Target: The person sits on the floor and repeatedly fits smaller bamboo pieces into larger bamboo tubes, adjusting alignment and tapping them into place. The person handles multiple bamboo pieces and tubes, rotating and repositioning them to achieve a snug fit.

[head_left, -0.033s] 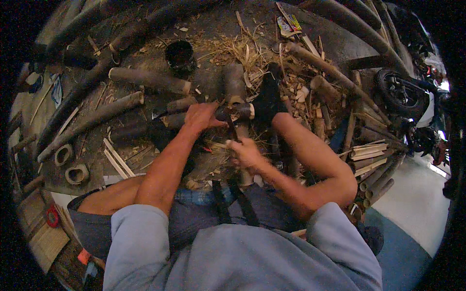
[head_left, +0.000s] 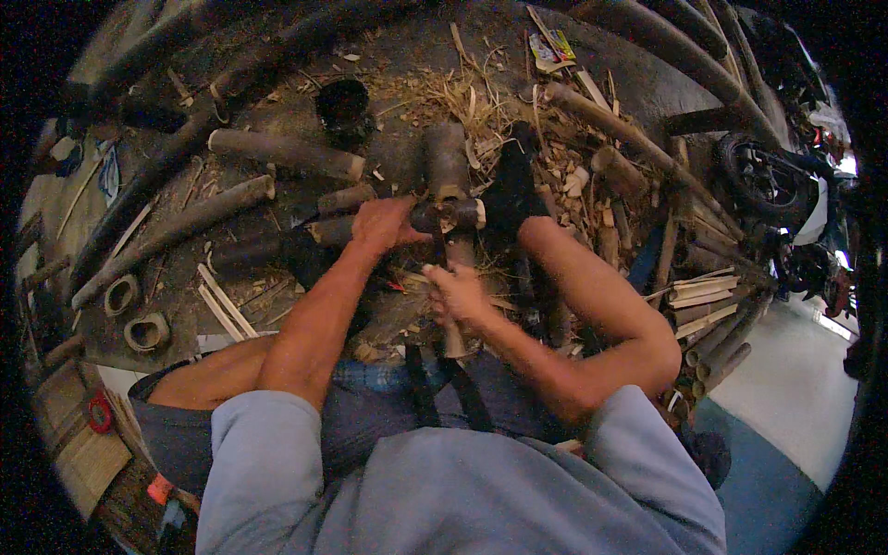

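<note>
My left hand (head_left: 384,225) is wrapped round a short dark bamboo piece (head_left: 469,215), which lies crosswise between my legs with a pale cut end at the right. Below it, my right hand (head_left: 458,294) is closed on a knife. The narrow dark blade (head_left: 439,246) rises from the fist to the bamboo beside my left hand. Under the right fist shows a brownish rounded end (head_left: 454,344); whether it belongs to the knife's handle I cannot tell. A thick upright-looking bamboo section (head_left: 446,157) lies just beyond the crosswise piece.
Bamboo poles (head_left: 287,153) lie at the left, with two cut rings (head_left: 146,331) nearer. A black bucket (head_left: 342,106) stands ahead. Chips and shavings (head_left: 569,171) litter the ground. Split strips (head_left: 703,289) and stacked poles lie at right, near a motorcycle wheel (head_left: 763,176).
My right hand has shifted slightly left, and the rounded end under it shows further left and more plainly. My left hand and the bamboo piece stay nearly where they were.
</note>
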Motion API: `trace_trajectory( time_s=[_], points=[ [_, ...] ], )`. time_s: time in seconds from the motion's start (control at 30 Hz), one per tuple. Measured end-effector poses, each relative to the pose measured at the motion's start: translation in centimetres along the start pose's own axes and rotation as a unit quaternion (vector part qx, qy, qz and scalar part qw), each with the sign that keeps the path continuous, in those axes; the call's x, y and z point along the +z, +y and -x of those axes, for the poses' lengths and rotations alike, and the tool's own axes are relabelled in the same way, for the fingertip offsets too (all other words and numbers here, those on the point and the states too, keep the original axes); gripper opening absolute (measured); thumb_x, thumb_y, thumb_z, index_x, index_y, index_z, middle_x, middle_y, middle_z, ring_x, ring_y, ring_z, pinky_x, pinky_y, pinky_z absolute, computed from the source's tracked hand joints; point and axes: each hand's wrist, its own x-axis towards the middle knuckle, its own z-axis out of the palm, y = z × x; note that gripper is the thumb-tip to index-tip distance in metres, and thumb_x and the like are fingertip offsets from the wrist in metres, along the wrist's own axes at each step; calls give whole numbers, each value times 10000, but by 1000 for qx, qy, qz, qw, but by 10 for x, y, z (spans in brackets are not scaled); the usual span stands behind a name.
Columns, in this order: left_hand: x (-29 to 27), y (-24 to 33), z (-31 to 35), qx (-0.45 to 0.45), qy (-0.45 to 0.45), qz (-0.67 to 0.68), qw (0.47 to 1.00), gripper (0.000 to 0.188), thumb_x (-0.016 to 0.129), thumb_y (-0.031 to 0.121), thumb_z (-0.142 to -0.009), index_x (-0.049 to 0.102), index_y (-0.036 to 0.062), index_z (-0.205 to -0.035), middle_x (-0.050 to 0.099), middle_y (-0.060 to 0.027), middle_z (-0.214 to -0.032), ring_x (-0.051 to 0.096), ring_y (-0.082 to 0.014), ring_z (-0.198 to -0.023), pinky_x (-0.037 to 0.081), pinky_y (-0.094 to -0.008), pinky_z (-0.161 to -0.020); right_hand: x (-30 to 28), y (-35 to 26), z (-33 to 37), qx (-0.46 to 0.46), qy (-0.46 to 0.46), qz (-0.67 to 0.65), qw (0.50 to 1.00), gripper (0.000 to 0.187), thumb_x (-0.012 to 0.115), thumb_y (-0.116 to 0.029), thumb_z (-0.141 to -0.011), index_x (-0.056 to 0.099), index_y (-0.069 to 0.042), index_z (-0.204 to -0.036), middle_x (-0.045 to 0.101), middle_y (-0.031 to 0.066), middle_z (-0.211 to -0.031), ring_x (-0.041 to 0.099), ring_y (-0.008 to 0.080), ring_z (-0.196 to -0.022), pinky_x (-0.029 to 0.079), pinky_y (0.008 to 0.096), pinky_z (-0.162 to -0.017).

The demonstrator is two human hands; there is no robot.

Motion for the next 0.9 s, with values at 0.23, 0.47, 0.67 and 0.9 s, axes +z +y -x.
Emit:
trace_trajectory(
  time_s=[0.23, 0.47, 0.67, 0.9],
  points=[
    [34, -17, 3, -19, 100, 426, 899, 407, 727, 361, -833, 661, 85, -1125, 731, -156, -969, 708, -351, -935, 561, -474, -767, 90, -92, -23, 93, 27, -576, 812, 250, 603, -370, -979, 553, -125, -969, 596, 35, -782, 600, 194, -677, 531, 358, -642],
    [13, -8, -2, 48, 22, -19, 998, 786, 754, 683, -693, 633, 85, -1188, 730, -170, -928, 713, -380, -869, 566, -489, -729, 11, 5, 12, -16, 128, -43, 991, 392, 653, -434, -951, 643, -55, -1049, 682, 96, -801, 646, 274, -701, 538, 452, -682],
    [-1, 5, 8, 29, 48, -10, 998, 834, 742, 724, -676, 631, 67, -1177, 722, -172, -1006, 702, -374, -925, 564, -487, -773, -56, 71, 35, -228, 57, 502, 832, 445, 665, -374, -927, 584, -65, -1238, 698, 208, -931, 678, 410, -821, 532, 496, -719],
    [9, -10, 0, -77, 224, 84, 968, 827, 674, 649, -837, 545, 1, -1334, 515, -271, -1407, 465, -463, -1319, 407, -540, -1082, -38, 114, -5, -174, 15, 676, 716, 434, 561, -317, -976, 522, -123, -1362, 689, 196, -910, 678, 419, -762, 541, 547, -638]
  ],
)
